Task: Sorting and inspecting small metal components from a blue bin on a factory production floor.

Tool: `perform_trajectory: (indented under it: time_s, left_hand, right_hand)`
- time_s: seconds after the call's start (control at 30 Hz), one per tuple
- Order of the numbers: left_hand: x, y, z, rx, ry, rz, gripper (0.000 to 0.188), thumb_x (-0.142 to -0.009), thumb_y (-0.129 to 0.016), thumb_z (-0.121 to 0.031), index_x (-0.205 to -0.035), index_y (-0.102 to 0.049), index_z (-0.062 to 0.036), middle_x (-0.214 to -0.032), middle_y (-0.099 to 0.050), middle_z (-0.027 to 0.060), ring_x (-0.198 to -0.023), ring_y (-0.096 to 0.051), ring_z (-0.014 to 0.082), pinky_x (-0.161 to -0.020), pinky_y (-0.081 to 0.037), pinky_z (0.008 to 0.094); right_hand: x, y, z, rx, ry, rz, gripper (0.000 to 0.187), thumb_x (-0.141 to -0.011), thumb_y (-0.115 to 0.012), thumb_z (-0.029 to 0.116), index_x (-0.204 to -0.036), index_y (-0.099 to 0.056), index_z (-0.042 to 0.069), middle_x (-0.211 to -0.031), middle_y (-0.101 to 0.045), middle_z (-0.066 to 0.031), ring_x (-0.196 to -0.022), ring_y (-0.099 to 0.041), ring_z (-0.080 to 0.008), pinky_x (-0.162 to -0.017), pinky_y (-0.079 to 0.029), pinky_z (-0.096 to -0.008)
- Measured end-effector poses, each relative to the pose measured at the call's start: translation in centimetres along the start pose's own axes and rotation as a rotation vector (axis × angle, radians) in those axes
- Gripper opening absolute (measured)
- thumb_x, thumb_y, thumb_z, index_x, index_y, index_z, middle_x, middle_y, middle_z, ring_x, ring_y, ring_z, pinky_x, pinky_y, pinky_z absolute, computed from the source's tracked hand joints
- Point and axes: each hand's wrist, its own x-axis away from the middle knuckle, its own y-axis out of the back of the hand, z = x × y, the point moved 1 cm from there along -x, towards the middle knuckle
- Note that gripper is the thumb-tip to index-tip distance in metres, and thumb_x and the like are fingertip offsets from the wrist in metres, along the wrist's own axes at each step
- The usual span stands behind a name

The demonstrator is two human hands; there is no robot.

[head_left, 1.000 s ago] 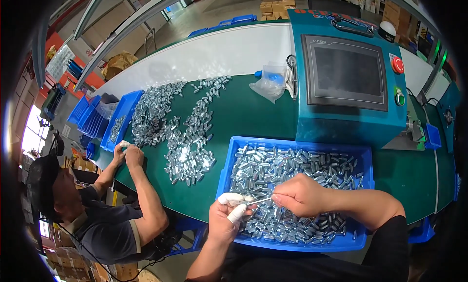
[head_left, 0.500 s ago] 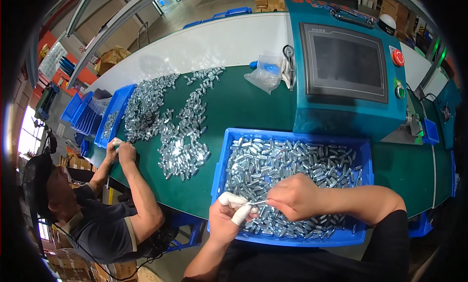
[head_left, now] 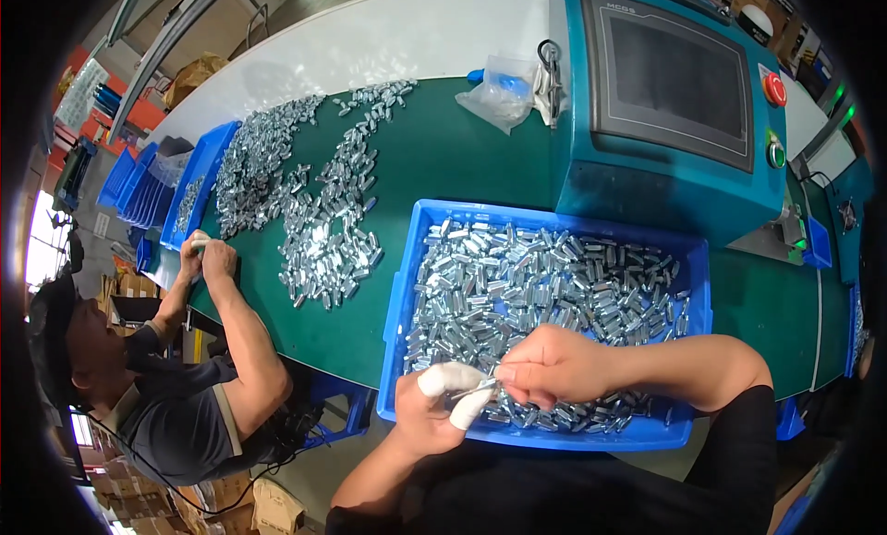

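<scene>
Metal piece (head_left: 484, 385), silvery, slender, pinched by left hand (head_left: 434, 412) and right hand (head_left: 554, 364)

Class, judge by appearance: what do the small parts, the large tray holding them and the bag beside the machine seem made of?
Small parts: metal, possibly plated; silvery, with bright glints.
Large tray: probably moulded plastic, semi-gloss; even blue, rounded corners.
Bag: likely thin plastic film, glossy; see-through, crinkled.

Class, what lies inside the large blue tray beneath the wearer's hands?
Shiny metal pieces lie in the blue tray, its bottom showing in patches. The left hand and right hand cover some; anything beneath the top pieces is hidden.
</scene>
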Motion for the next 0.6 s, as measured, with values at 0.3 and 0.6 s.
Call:
perform_trajectory:
  time_s: [0.3,0.6]
  left_hand:
    - [0.2,0.7,0.3,0.145,0.206,-0.249,0.020,-0.082,-0.077,0.002,-0.100,-0.067,0.0036,-0.079,-0.070,0.0111,-0.072,-0.069,0.0160,-0.066,-0.054,0.0255]
    - [-4.9,6.6,1.6,-0.830,-0.103,-0.347,0.027,-0.080,-0.079,-0.006,-0.105,-0.072,-0.0055,-0.099,-0.070,0.0134,-0.089,-0.067,0.0313,-0.079,-0.053,0.0374]
  right_hand:
    - [0.5,2.7,1.7,0.549,0.356,-0.209,0.033,-0.100,-0.052,0.018,-0.072,-0.064,0.006,-0.059,-0.057,-0.0087,-0.052,-0.057,-0.0219,-0.052,-0.044,-0.0327]
    - [0.6,4.1,1.7,0.406,0.404,-0.455,0.036,-0.102,-0.048,0.018,-0.071,-0.061,0.003,-0.055,-0.057,-0.0033,-0.047,-0.054,-0.0120,-0.047,-0.041,-0.0272]
